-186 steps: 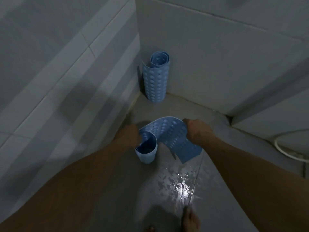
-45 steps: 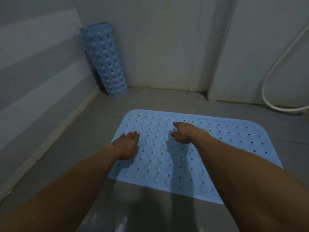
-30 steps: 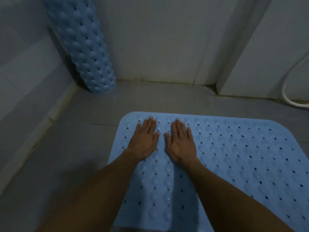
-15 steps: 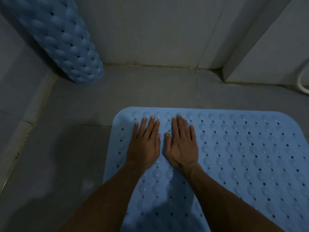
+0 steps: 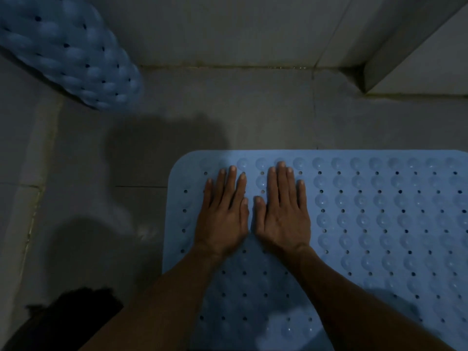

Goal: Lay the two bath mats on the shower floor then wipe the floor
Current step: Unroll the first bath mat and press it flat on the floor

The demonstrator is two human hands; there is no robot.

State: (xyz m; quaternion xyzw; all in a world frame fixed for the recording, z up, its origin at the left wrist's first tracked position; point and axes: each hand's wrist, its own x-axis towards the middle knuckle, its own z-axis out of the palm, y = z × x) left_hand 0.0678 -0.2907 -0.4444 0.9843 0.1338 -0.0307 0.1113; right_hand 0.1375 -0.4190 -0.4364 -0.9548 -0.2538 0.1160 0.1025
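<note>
A light blue bath mat (image 5: 374, 224) with rows of bumps and small holes lies spread flat on the grey tiled shower floor (image 5: 228, 117). My left hand (image 5: 224, 214) and my right hand (image 5: 282, 211) press palm-down side by side on its far left part, fingers straight and holding nothing. A second blue mat (image 5: 68, 51), still rolled up, leans in the far left corner against the wall.
Tiled walls (image 5: 228, 29) close off the floor on the far side, and a wall corner (image 5: 395, 64) juts out at the upper right. A low pale ledge (image 5: 20, 198) runs along the left. Something dark (image 5: 68, 315) shows at the bottom left.
Earlier I was unrolling the mat; now it lies flat. Over the last second my hands stay pressed on it while my view has dropped lower and closer.
</note>
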